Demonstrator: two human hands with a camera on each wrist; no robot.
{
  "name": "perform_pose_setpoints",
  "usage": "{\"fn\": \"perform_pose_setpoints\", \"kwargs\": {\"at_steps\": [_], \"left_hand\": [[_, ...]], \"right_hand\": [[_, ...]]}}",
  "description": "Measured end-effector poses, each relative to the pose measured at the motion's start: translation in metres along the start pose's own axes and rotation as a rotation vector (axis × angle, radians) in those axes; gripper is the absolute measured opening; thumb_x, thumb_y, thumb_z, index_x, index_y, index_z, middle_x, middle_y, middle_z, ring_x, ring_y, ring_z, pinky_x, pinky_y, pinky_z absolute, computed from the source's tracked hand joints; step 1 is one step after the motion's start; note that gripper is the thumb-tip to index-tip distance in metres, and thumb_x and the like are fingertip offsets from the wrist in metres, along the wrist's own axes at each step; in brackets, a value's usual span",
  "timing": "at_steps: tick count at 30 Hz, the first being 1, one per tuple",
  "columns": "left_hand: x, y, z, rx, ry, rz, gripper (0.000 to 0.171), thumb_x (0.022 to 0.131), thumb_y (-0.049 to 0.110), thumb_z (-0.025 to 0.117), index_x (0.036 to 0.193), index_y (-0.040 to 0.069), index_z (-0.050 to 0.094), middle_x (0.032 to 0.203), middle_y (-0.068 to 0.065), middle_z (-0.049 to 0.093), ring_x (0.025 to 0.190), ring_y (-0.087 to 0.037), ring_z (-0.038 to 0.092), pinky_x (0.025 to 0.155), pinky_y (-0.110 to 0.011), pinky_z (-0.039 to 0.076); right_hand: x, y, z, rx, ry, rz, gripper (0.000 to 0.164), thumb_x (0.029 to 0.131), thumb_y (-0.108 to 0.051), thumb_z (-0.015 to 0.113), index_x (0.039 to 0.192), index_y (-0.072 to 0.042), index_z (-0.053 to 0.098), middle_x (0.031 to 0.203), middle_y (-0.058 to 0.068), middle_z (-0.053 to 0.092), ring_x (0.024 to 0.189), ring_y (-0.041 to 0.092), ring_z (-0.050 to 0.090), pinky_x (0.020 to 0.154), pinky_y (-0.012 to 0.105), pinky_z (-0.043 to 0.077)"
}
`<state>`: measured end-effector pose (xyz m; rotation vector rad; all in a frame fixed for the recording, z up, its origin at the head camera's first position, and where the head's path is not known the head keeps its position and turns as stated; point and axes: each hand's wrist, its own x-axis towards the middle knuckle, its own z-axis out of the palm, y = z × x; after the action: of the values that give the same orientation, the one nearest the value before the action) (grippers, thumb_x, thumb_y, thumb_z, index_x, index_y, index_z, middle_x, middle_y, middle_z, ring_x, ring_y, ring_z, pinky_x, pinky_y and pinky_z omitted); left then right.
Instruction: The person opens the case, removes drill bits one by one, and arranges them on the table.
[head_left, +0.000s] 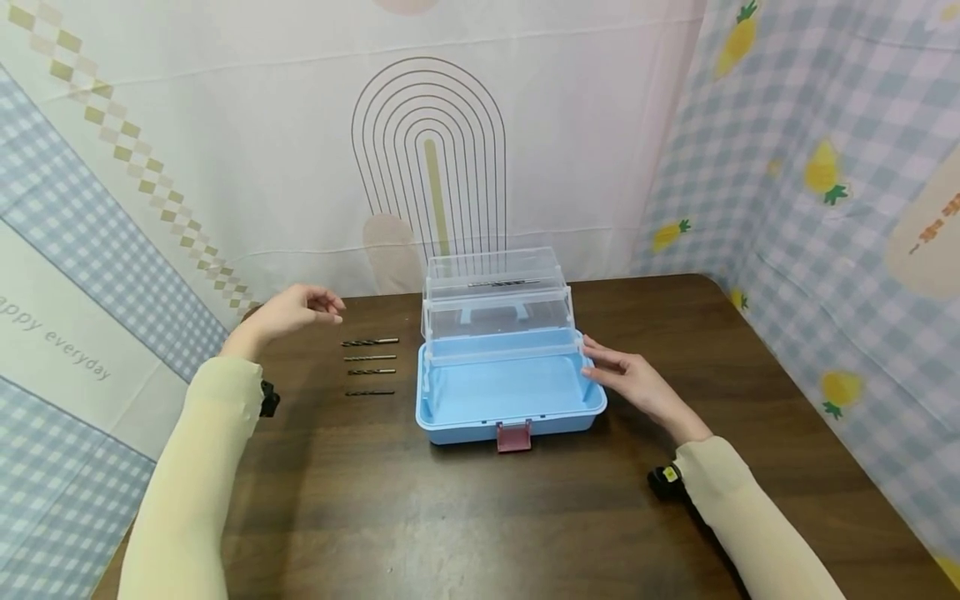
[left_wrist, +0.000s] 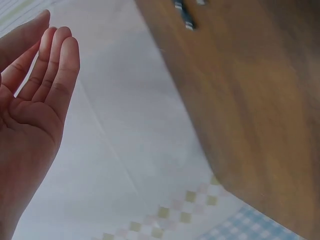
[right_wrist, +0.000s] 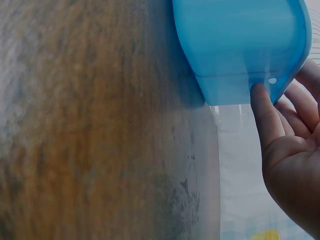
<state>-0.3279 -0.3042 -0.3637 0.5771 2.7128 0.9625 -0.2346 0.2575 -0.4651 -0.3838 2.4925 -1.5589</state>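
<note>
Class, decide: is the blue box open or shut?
Open: the blue box has its clear upper part raised behind, so its floor shows.

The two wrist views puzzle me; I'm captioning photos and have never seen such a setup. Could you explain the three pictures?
There is no machine, just a person's two bare hands. The wide picture comes from a camera worn on the head; the others come from small wrist cameras, one per arm. On the brown table stands an open blue box with clear trays raised above it; thin dark pieces lie in the upper one. Four drill bits lie in a row to the box's left. The left hand is near them, holding nothing; the right hand holds the box's right end.
</note>
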Motion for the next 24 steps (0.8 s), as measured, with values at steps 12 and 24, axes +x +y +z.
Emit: {"fn": "perform_pose_setpoints", "kwargs": {"at_steps": [12,24], "left_hand": [[0.023,0.075,-0.007,0.042,0.064,0.08,0.023,0.094,0.015,0.073,0.115,0.006,0.068,0.103,-0.008,0.07,0.096,-0.023,0.062,0.084,-0.037,0.048],[0.039,0.112,0.0,0.095,0.04,0.17,0.018,0.094,0.014,0.072,0.11,0.008,0.069,0.1,-0.007,0.069,0.093,-0.021,0.063,0.082,-0.037,0.049]], "right_hand": [[-0.001,-0.002,-0.001,0.025,-0.007,0.001,0.059,0.097,-0.037,0.068,0.148,-0.013,0.051,0.162,-0.004,0.031,0.146,0.026,0.033,0.115,0.051,0.03],[-0.001,0.0,0.001,0.029,-0.016,-0.005,0.06,0.098,-0.037,0.067,0.149,-0.012,0.05,0.162,-0.004,0.03,0.148,0.027,0.03,0.115,0.053,0.03]]}}
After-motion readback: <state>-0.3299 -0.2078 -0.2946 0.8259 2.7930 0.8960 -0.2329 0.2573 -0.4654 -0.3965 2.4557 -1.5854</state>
